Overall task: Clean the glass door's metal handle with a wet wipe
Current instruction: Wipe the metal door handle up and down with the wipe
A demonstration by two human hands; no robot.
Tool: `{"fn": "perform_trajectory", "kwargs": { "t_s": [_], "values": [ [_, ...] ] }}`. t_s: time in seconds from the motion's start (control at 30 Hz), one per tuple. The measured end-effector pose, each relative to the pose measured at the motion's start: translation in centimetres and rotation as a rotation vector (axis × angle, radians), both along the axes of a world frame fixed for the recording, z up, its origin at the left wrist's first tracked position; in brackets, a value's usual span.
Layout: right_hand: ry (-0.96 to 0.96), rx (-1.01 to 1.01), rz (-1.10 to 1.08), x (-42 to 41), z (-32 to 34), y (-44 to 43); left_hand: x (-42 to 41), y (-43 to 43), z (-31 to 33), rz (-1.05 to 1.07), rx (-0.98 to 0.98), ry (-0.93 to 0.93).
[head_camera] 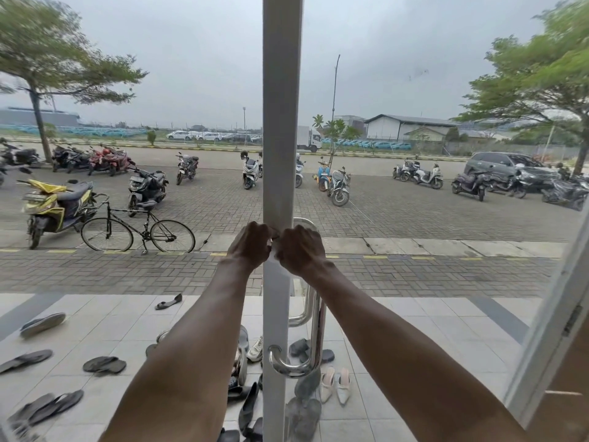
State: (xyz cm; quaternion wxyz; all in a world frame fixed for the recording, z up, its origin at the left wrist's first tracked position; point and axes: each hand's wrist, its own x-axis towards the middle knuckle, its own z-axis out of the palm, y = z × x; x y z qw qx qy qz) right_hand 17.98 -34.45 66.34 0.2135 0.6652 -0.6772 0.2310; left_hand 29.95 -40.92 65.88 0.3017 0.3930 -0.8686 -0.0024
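Handle (314, 317) on the door frame (280, 122), centre, near; top end hidden by hands.
Left hand (250, 247) and right hand (299, 250) curled shut, touching; no wipe visible. Risk: lower bend left uncleaned.

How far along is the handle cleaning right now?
Done: nothing can be confirmed; no stretch of the metal handle looks clearly wiped. In hand: the left hand and right hand meet in front of the white door frame, near the handle's top bend; a wet wipe cannot be made out between them. Left: seemingly the whole bar, down to its lower curve.
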Motion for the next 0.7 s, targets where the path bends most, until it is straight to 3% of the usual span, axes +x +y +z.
{"fn": "perform_trajectory", "kwargs": {
  "t_s": [0.17,0.7],
  "values": [
    [0.112,-0.029,0.015,-0.7,-1.1,0.6,-0.1,0.3,0.1,0.000,0.004,0.004],
    [0.189,-0.029,0.000,-0.9,-1.4,0.7,-0.6,1.5,0.6,0.056,0.047,0.016]
  ]
}}
